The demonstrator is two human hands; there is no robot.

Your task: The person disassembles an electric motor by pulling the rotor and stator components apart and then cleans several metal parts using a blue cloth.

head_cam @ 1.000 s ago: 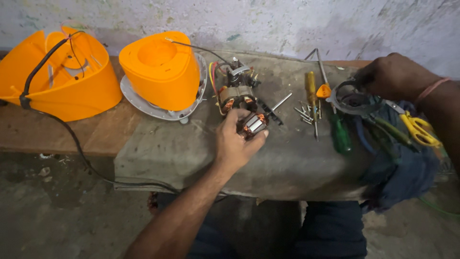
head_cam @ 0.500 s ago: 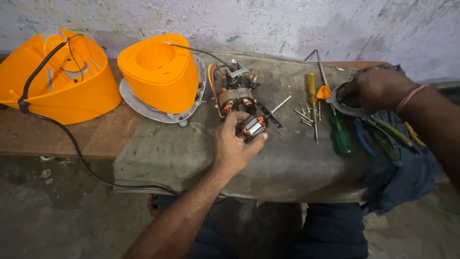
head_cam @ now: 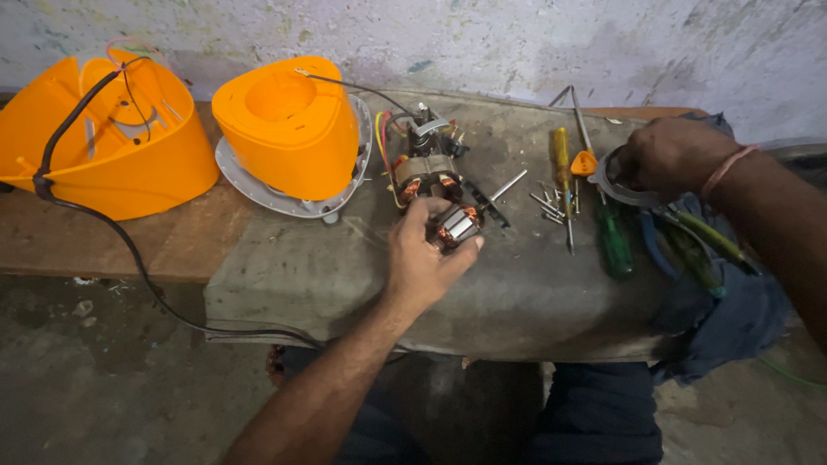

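My left hand [head_cam: 422,258] grips a small motor rotor [head_cam: 455,226] with copper windings and a steel shaft, resting on the grey cloth-covered bench [head_cam: 517,293]. Just behind it stands the motor stator [head_cam: 422,172] with coloured wires. My right hand [head_cam: 668,155] is over at the right, closed on a grey metal ring-shaped part [head_cam: 613,185] near the tools. A green-handled screwdriver [head_cam: 613,241] and a yellow-handled screwdriver [head_cam: 562,159] lie between the two hands, with several loose screws [head_cam: 547,205].
Two orange plastic housings [head_cam: 289,129] [head_cam: 103,146] sit on the left, one with a black power cord [head_cam: 129,250] trailing off the bench. Green-handled pliers [head_cam: 702,241] lie on a dark blue cloth [head_cam: 732,319] at the right. A stained wall stands behind.
My right hand has drawn in leftward from the pliers and yellow scissors toward the metal ring. My left hand keeps its hold on the rotor.
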